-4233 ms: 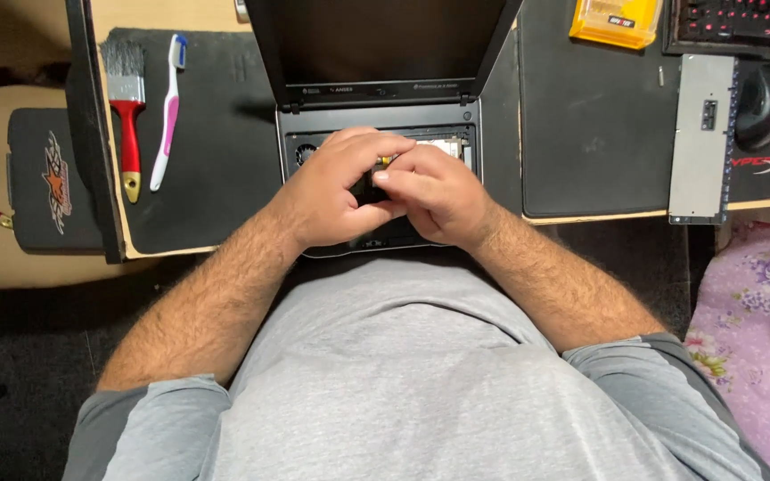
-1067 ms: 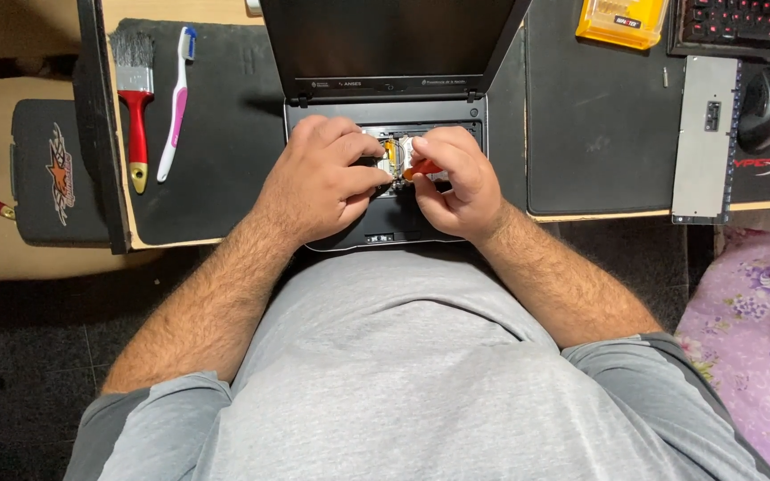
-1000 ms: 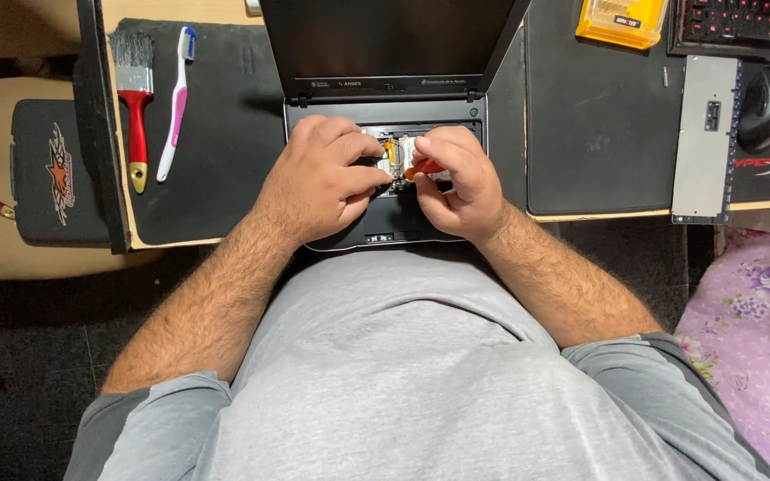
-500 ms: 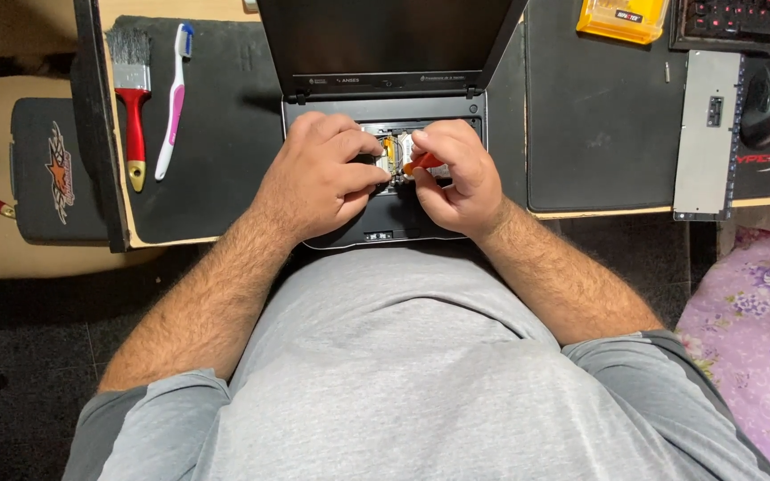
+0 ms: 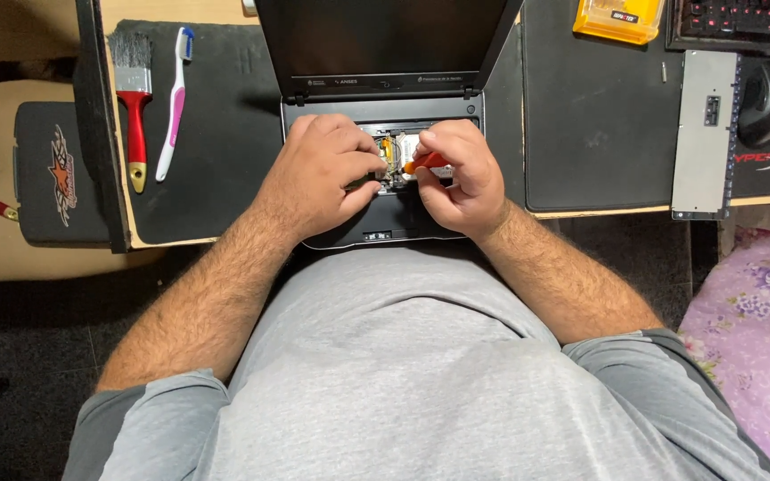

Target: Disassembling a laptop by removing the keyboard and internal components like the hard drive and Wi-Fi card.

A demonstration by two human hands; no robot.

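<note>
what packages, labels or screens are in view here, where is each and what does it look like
Laptop screen: top centre, tilted back behind both hands, dark and unlit, black bezel.
Yellow case: top right on the black mat, flat rectangular plastic, dark label strip.
Chair-seat logo: far left, orange and white emblem on a black cushion.
Mouse pad print: right edge, red lettering on black.

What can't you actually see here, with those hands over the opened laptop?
Head view:
- Orange-handled tool: tip and kind hidden by the right hand.
- Laptop insides: mostly covered by the left hand and the right hand; parts too small to tell.
- Yellow case and keyboard: cut off by the top edge.
</note>
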